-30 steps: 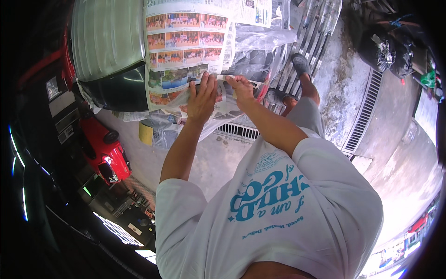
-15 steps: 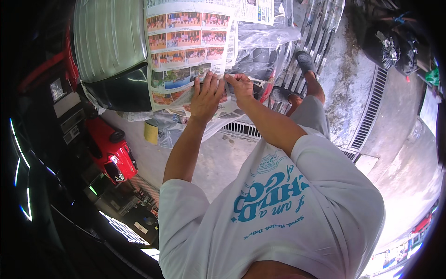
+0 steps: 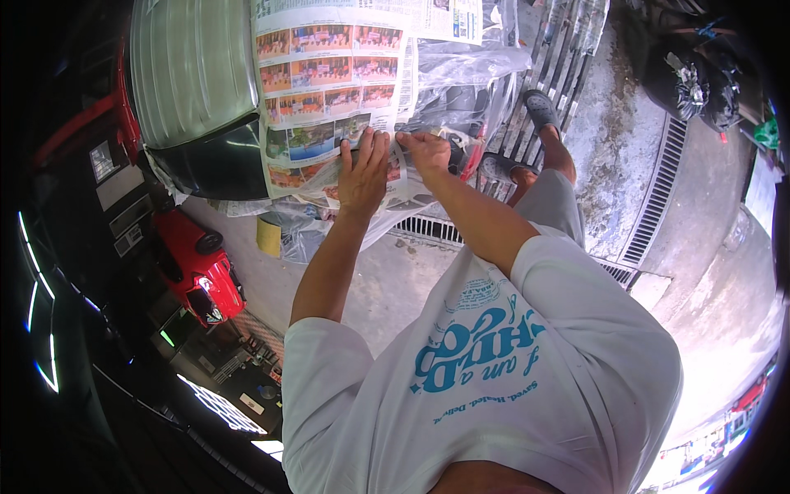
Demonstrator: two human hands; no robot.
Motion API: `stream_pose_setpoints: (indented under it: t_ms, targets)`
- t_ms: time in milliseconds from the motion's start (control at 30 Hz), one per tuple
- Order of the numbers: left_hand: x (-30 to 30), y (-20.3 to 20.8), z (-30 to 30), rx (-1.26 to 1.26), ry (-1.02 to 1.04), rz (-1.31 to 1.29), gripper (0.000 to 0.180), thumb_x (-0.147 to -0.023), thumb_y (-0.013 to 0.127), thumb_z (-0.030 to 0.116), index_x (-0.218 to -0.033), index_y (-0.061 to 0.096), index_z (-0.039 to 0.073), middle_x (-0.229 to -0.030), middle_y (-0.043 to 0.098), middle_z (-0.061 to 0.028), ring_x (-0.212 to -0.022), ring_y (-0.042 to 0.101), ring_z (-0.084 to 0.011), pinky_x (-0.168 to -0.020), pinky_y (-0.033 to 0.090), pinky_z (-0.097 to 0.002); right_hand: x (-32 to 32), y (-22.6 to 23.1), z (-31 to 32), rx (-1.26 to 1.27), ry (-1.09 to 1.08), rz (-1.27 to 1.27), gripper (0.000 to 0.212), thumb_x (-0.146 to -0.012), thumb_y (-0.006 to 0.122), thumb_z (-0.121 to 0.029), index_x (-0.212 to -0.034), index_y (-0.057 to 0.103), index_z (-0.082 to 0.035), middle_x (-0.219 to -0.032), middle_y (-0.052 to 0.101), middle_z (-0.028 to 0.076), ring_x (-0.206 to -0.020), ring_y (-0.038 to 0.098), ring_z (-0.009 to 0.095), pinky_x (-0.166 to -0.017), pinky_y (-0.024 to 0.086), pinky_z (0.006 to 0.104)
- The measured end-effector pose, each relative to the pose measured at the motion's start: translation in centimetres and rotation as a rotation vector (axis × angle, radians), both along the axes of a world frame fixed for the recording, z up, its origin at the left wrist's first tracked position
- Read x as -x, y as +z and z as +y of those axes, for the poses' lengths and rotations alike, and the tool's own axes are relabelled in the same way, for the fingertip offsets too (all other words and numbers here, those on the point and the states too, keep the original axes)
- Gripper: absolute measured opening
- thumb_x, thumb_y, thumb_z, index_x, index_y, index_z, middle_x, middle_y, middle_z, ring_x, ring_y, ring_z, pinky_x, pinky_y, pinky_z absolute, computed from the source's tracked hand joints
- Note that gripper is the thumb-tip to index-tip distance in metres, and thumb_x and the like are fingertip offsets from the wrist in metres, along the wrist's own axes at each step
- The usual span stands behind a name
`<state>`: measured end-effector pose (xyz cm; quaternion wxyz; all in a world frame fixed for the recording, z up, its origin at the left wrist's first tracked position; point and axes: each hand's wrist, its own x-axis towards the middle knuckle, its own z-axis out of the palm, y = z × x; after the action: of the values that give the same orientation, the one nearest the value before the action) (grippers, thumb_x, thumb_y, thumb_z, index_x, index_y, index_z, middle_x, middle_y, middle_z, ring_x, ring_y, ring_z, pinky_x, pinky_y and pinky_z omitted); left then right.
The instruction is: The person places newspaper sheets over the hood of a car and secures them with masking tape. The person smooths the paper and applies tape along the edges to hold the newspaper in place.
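A sheet of newspaper [image 3: 333,49] with rows of colour photos lies over the front of a vehicle. My left hand [image 3: 364,174] rests flat on its lower part, fingers stretched out and pointing away from me. Close beside it, my right hand [image 3: 426,153] is closed in a pinch at the sheet's right edge; the fingertips hide the exact grip. Clear plastic film [image 3: 461,86] spreads out to the right of the newspaper and hangs below it. Left of the sheet are the vehicle's glossy black panel [image 3: 216,160] and its ribbed pale roof [image 3: 193,62].
My feet, in grey clogs [image 3: 541,111], are by a slatted platform [image 3: 568,49]. Metal drain grates [image 3: 656,193] run along the concrete floor. Black bags [image 3: 699,82] lie at the far right. A red car [image 3: 197,263] stands at the left, and a yellow piece [image 3: 268,237] hangs near the plastic.
My right hand's fingers have drawn in more tightly at the newspaper's edge. My left hand stays pressed on the sheet, its fingers slightly closer together.
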<state>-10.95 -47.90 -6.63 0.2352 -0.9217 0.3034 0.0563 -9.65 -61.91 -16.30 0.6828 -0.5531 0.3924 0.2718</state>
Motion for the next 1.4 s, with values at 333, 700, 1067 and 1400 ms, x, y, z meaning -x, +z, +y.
stream_pose_setpoints:
  t_ms: [333, 700, 1067, 1400]
  targets:
    - [-0.4, -0.1, -2.0, -0.096, 0.017, 0.045, 0.059, -0.097, 0.059, 0.024, -0.151, 0.052, 0.002, -0.165, 0.043, -0.0092, -0.156, 0.033, -0.0265, -0.12, 0.028, -0.0663, 2.9, -0.1, -1.0, 0.562, 0.126, -0.147, 0.052, -0.09, 0.071, -0.025, -0.143, 0.068, -0.023, -0.135, 0.056, 0.023, -0.114, 0.066, 0.042, -0.102, 0.051, 0.0485]
    - [0.3, -0.2, -1.3, -0.285, -0.001, 0.036, 0.07, -0.102, 0.056, 0.037, -0.163, 0.039, 0.01, -0.173, 0.031, -0.003, -0.162, 0.022, -0.0208, -0.127, 0.023, -0.0584, 4.8, 2.2, 0.0, 0.432, 0.701, -0.382, 0.077, -0.091, 0.063, -0.011, -0.164, 0.042, -0.025, -0.126, 0.054, 0.022, -0.124, 0.056, 0.039, -0.109, 0.036, 0.0555]
    - [0.7, -1.2, -1.8, -0.225, 0.074, 0.059, 0.07, -0.098, 0.06, 0.028, -0.162, 0.04, 0.007, -0.173, 0.031, -0.0056, -0.16, 0.026, -0.0255, -0.12, 0.027, -0.0686, 4.3, 0.7, -1.5, 0.423, 0.677, -0.49, 0.074, -0.091, 0.07, -0.018, -0.161, 0.045, -0.025, -0.132, 0.057, 0.021, -0.125, 0.058, 0.039, -0.109, 0.041, 0.0555]
    - [0.5, -1.1, -4.0, -0.291, 0.171, 0.135, 0.068, -0.103, 0.053, 0.028, -0.166, 0.034, 0.012, -0.177, 0.021, -0.0069, -0.163, 0.016, -0.0271, -0.125, 0.02, -0.0654, 5.5, -13.1, -21.8, 0.791, 0.183, -0.719, 0.067, -0.101, 0.064, -0.019, -0.164, 0.041, -0.021, -0.089, 0.061, 0.003, -0.074, 0.06, 0.018, -0.065, 0.054, 0.0342]
